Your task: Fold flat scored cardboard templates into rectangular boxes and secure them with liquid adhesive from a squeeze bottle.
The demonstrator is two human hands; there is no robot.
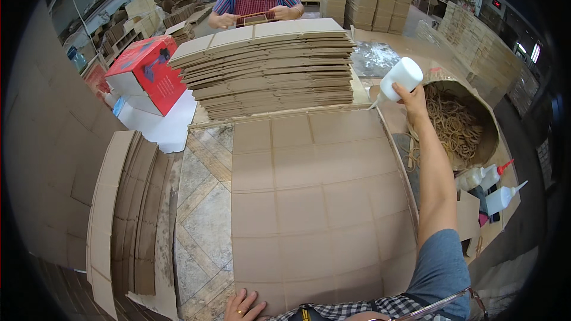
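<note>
Right hand [411, 98] is clamped around a white squeeze bottle [401, 77], holding it tilted so that its nozzle points down at the far right corner of the panelled brown cardboard [303, 214]; the tilt probably lets the contents run toward the tip, though whether the tip touches anything is too small to tell. Left hand [245, 306] lies with its fingers apart on the cardboard's near left corner, likely to steady it. This cardboard lies flat across the middle of the tabletop [205, 226], its far edge beside a low rail [309, 111] that perhaps keeps it square; whether it is one creased sheet or overlapping strips I cannot tell. Beyond the rail, a tall cardboard stack [267, 77] blocks the way straight ahead, and a co-worker [259, 3] behind it holds a small brown frame [256, 19]. A red and white box [151, 71] stands left of that stack, with more cardboard strips [131, 202] piled nearer on the left. Close by the right forearm, a round tub [495, 125] of tangled brown loops [446, 125] and several smaller bottles [499, 199] crowd the right side, limiting elbow room.
</note>
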